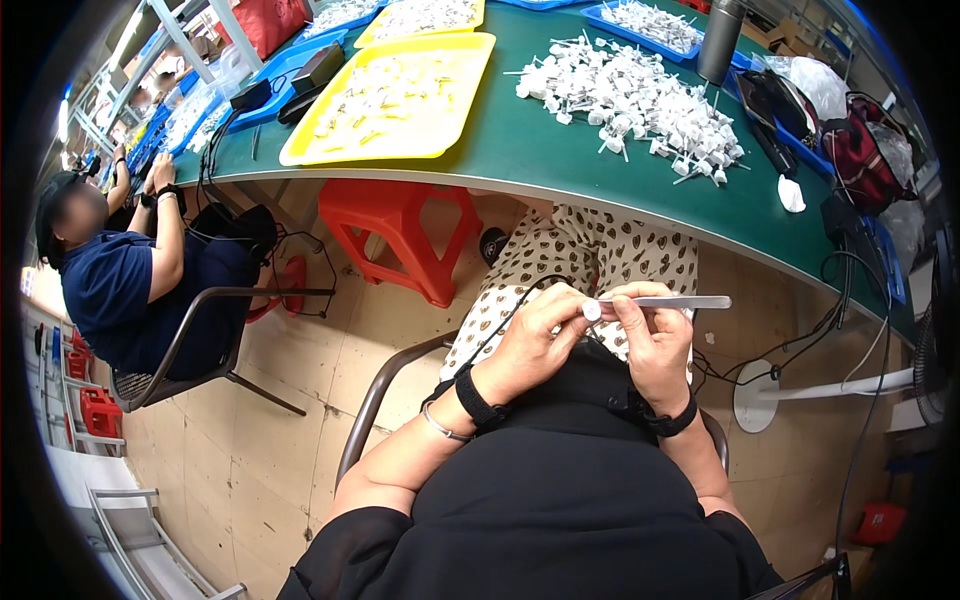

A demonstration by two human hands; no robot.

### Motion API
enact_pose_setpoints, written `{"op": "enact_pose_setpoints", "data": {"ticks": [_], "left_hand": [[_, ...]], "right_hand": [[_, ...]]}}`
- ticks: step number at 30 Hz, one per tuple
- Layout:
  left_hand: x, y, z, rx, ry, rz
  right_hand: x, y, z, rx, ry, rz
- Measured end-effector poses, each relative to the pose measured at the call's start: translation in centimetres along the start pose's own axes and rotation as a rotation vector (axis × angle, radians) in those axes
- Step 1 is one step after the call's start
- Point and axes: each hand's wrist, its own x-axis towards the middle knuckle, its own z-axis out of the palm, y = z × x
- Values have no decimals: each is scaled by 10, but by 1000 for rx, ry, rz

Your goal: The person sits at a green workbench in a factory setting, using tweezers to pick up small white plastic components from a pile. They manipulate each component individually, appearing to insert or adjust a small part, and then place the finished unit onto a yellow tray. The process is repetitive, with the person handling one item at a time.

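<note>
Above my lap, my left hand [541, 337] is closed in a pinch on a small white part with a round end [592, 311]. My right hand [657, 348] grips a pair of metal tweezers [700, 302], its flat silver end pointing right. The tweezers' other end meets the white part between my hands, where fingers hide the exact contact. Beyond my hands, a loose pile of similar white parts with thin stems [640, 100] lies on the green table [545, 165]. A yellow tray [440, 135] of small white pieces stands left of the pile.
The table's edge curves just past my knees. Blue trays, a grey flask [720, 42] and a dark red bag [868, 155] stand along the far and right sides. A red stool [385, 215] is under the table. At left sits a co-worker [130, 270]; cables hang at right near a fan [930, 350].
</note>
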Motion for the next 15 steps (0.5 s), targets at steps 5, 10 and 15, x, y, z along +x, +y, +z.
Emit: {"op": "enact_pose_setpoints", "data": {"ticks": [5, 10, 15], "left_hand": [[-1, -2, 0, -30, -21, -25], [-2, -1, 0, -78, -21, -78], [-1, -1, 0, -85, -9, -41]], "right_hand": [[1, -2, -1, 19, -16, -32], [1, 3, -3, -87, -21, -89], [3, 0, -7, -295, -80, -222]]}}
